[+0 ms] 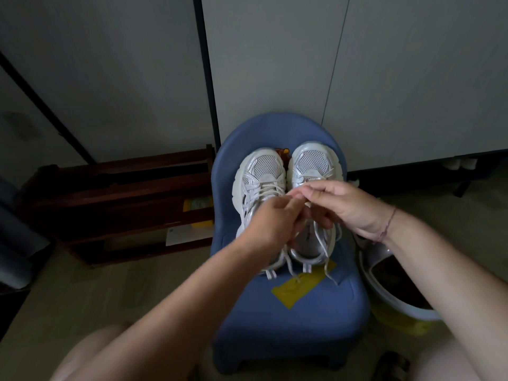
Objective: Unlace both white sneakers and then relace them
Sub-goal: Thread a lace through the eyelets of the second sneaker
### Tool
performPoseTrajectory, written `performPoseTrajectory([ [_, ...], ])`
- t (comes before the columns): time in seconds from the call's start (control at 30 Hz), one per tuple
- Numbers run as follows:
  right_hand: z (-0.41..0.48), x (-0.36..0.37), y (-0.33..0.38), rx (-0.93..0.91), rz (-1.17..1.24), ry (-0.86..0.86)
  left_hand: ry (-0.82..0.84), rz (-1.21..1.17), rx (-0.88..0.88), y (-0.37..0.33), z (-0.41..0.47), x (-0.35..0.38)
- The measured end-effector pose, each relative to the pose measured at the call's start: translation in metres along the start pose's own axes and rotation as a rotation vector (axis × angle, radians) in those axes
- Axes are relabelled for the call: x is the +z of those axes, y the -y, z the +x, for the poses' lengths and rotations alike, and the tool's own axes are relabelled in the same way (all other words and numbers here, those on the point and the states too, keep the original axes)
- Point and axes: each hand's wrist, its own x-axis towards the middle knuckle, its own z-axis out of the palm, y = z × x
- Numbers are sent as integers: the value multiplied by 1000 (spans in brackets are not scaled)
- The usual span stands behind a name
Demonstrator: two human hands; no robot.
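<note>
Both hands meet over the right sneaker [313,166], the left hand [270,222] and right hand [345,206] each pinching its lace [320,237]; this looks like unlacing. The left sneaker [259,174] sits just beside them, still laced. Next, draw the lace free of its eyelets. The blue chair [288,312] leaves open seat toward the wrists.
</note>
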Motion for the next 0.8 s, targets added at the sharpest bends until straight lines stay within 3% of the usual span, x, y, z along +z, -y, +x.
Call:
performPoseTrajectory([
  [0.1, 4, -1, -2, -26, -82, -95, -89, 112, 11, -10, 6, -33],
  [0.27, 22, -14, -21, 144, 130, -550, -213, 109, -32, -13, 13, -68],
  [0.37, 26, -9, -21, 136, -125, -665, -204, 235, -37, -3, 17, -64],
  [0.43, 26, 3, -7, -70, -331, -628, -182, 331, -17, 0, 18, -59],
  [0.53, 22, 29, 9, -238, -374, -243, -148, 350, 13, 0, 18, -51],
  [0.57, 22, 33, 7, -237, -418, -204, -145, 345, 11, 0, 18, -50],
  [0.8, 26, -5, 0, -164, -565, -588, -164, 334, 31, -4, 23, -57],
])
